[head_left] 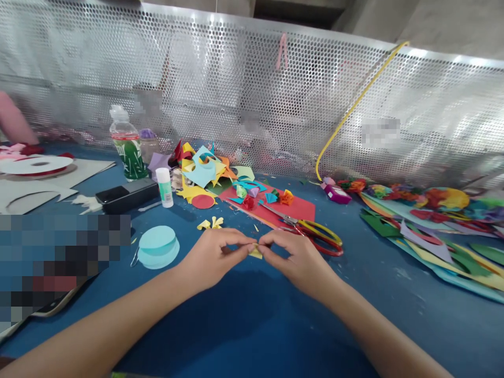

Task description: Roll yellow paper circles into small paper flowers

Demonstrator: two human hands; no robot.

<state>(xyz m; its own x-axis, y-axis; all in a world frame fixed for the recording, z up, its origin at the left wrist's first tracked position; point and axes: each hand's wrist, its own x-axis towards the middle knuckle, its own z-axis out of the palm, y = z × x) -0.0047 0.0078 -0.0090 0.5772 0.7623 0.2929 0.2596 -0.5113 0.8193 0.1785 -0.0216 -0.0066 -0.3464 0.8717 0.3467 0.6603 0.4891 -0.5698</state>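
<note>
The left hand (208, 257) and right hand (301, 258) meet above the tabletop (248, 325), each grip a closed pinch of thumb and finger on the yellow paper (256, 252). This small piece sits between the fingertips, largely hidden by them. Just beyond the left hand lie yellow scraps (216, 222); left of it, pale blue discs (158, 256). Scissors (290, 219) lie partly on a red sheet (306, 209) beyond the right hand. A glue stick (165, 189) stands upright near a bottle (132, 157).
</note>
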